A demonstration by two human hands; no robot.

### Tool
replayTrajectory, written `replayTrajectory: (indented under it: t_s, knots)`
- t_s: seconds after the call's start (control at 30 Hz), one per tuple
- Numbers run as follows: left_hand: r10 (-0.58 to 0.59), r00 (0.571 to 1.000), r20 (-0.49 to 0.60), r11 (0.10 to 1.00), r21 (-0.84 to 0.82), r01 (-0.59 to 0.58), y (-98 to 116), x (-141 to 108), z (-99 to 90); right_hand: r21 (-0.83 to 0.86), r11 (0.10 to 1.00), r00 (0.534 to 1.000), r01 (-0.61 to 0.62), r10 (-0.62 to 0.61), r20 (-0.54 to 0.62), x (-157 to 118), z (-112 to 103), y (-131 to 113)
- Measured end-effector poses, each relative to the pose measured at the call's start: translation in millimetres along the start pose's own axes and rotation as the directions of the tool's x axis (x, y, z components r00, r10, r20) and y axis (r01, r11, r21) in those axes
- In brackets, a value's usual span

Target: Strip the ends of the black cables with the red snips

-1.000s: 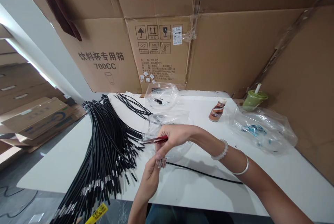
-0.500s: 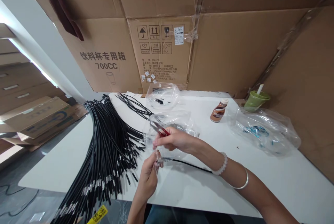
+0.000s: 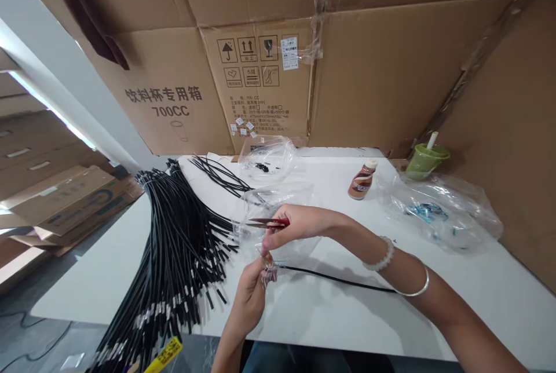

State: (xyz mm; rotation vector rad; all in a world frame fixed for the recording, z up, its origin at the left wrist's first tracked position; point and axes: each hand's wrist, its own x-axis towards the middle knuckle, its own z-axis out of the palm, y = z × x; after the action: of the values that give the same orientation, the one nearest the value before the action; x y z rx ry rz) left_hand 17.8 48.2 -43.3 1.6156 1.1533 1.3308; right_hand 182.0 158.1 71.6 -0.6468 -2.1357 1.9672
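Observation:
My left hand [image 3: 252, 295] is closed near the front of the white table, pinching the end of a black cable [image 3: 334, 277] where thin pale strands show. The rest of the cable runs off to the right, beneath my right forearm. Red-handled scissors [image 3: 269, 223] are held in my right hand [image 3: 291, 229], their blades pointing left. Its fingertips come down close to the left fingertips, at the strands; whether they pinch one I cannot tell. Just behind the hands lies a clear plastic bag [image 3: 286, 194], partly hidden by the right hand.
A thick bundle of black cables [image 3: 174, 251] hangs over the table's left front edge. Further back are loose cables [image 3: 217, 175] and a bag of small black parts [image 3: 267, 158]. A brown bottle [image 3: 362, 180], a green cup [image 3: 428, 160] and another bag [image 3: 443, 211] stand right. Cardboard [image 3: 256, 83] walls the back.
My right hand has turned, so the scissors now point level to the left instead of up-left. More of the black cable shows at the right. The view has shifted slightly.

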Motion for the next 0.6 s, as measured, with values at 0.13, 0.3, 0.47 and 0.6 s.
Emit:
replayTrajectory:
  t_s: [0.13,0.3,0.47,0.6]
  knots:
    - [0.016,1.000,0.007,1.000,0.025,-0.016,7.7,4.9,0.0,-0.019,0.999,0.994,0.040,-0.037,0.102,0.6,-5.9,-5.7]
    - [0.041,0.999,0.027,0.998,0.038,-0.042,12.9,8.6,0.8,-0.005,1.000,0.975,0.007,-0.006,0.221,-2.0,-2.5,-10.9]
    - [0.052,0.998,0.034,0.998,0.029,-0.053,16.2,12.8,2.2,0.012,1.000,0.962,-0.014,0.010,0.274,2.6,-3.6,-13.7]
    - [0.073,0.997,0.038,0.997,0.007,-0.073,20.1,14.5,2.5,0.075,0.996,0.949,-0.054,0.028,0.313,8.3,1.1,-4.5]
